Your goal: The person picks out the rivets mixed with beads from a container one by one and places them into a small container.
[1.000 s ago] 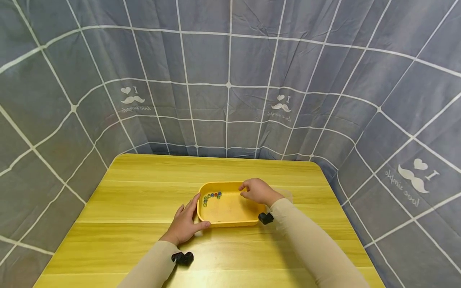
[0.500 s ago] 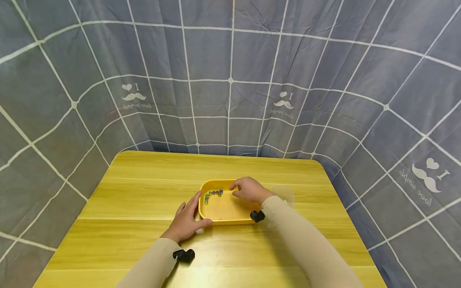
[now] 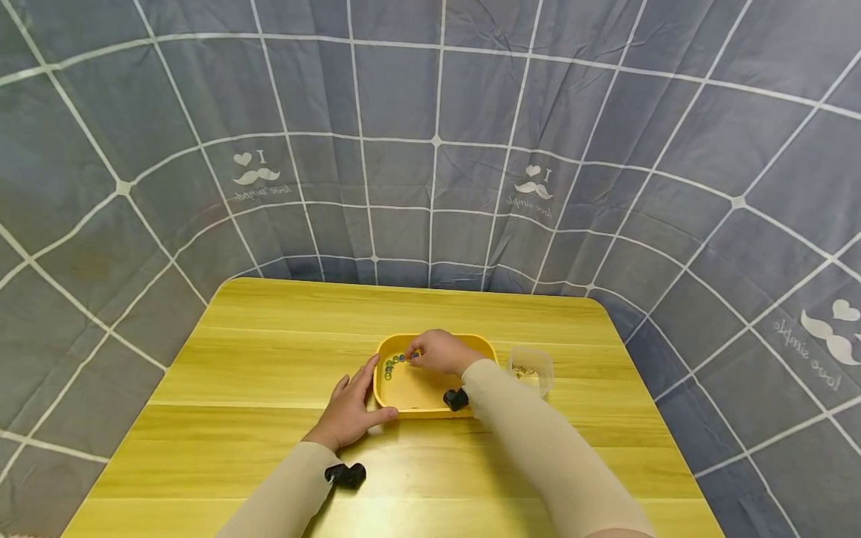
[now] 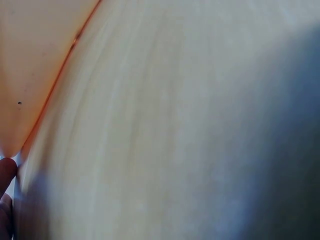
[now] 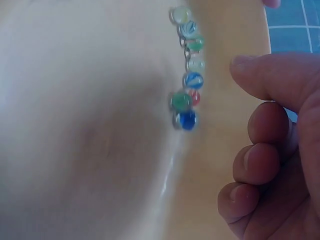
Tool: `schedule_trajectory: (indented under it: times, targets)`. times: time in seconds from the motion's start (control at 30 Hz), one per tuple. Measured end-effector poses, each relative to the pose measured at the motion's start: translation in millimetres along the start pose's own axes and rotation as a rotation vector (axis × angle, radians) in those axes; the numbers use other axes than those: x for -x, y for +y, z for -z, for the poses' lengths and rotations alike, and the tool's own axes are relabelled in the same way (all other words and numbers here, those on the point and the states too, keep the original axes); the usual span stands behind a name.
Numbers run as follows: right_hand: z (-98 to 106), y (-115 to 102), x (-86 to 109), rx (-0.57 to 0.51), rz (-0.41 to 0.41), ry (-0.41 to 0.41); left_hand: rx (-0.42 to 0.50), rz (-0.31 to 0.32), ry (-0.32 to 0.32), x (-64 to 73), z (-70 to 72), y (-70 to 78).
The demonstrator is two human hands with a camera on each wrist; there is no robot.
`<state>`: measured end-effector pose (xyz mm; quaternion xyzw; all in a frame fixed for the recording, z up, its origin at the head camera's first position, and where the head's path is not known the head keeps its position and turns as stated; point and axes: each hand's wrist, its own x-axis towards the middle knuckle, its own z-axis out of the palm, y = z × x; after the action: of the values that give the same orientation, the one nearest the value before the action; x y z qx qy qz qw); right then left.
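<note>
A yellow tray [image 3: 417, 411] stands on the table with several glass marbles [image 3: 389, 369] along its left and far walls. My left hand [image 3: 350, 411] rests against the tray's left side, fingers fairly straight and thumb at the near-left corner. Over the tray's far part, my right hand [image 3: 440, 351] reaches close to the marbles. In the right wrist view its thumb and fingers curve loosely, with nothing seen between them. A dark blue marble [image 5: 187, 120], a green marble [image 5: 181, 101] and a red marble [image 5: 194, 97] sit at the row's near end there.
A clear plastic container [image 3: 531, 366] with small yellowish contents stands just right of the tray. The wood-grain table [image 3: 269, 351] is enclosed by a grey grid-patterned curtain [image 3: 397, 172]. The left wrist view is mostly blurred.
My right hand has moved left across the tray to the marbles, uncovering the clear container at the right. My left hand stays at the tray's left side.
</note>
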<state>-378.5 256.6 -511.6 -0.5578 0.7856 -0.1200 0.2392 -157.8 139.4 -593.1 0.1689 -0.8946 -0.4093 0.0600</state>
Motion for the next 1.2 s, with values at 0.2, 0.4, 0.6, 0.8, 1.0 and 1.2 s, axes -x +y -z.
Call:
schedule_trajectory:
  times: [0.2, 0.4, 0.6, 0.8, 1.0, 1.2]
  targets:
    - [-8.8, -8.0, -16.8, 0.044, 0.038, -0.026, -0.004, -0.005, 0.001, -0.9, -1.1, -0.3]
    - [-14.4, -12.4, -29.1, 0.085, 0.062, -0.052, -0.004, -0.003, 0.003, -1.8, -2.9, -2.0]
    - [-19.8, -11.5, -35.5, 0.098, 0.058, -0.072, -0.012, -0.004, 0.008, -2.9, -4.2, -3.2]
    - [-25.5, -8.6, -38.5, 0.083, 0.060, -0.067, -0.017, 0.000, 0.016, -3.2, -5.8, -5.2]
    - [-28.5, -3.0, -39.1, 0.052, 0.039, -0.042, -0.016, -0.008, 0.049, -4.6, -8.9, 0.2]
    - [-31.6, 0.0, -39.3, 0.019, 0.025, -0.012, -0.019, -0.009, 0.069, -5.7, -11.0, 4.5]
